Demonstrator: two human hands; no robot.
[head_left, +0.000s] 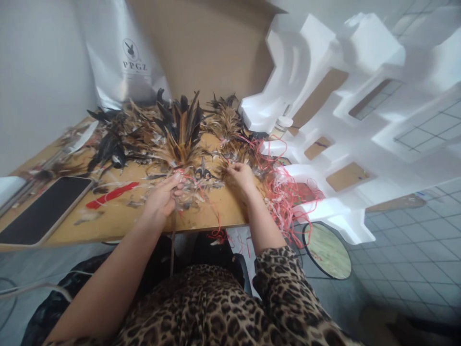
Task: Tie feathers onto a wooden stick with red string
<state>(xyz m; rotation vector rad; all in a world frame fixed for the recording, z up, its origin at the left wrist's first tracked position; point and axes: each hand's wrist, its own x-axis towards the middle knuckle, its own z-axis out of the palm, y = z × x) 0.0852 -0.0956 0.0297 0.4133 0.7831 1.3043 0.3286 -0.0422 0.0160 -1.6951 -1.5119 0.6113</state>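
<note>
My left hand (pixel 163 194) is closed around the base of a feather bundle (pixel 182 127), whose long dark and brown feathers stand upright and fan out. Pink-red thread shows at the bundle's base, beside my fingertips. A thin brown strip (pixel 173 240) hangs below this hand. To the right, my right hand (pixel 242 177) has its fingers pinched together at the edge of some brown feathers (pixel 239 151); what lies between the fingertips is too small to make out. Small dark-handled scissors (pixel 202 174) rest between the two hands, among feather scraps.
Loose feathers (pixel 133 127) cover the back of the wooden table (pixel 137 226). A phone (pixel 45 209) and a red strip (pixel 112 194) lie left. Tangled pink string (pixel 288 202) hangs over the right edge, beside white foam packing (pixel 360 144). A small white-capped jar (pixel 283 126) stands behind.
</note>
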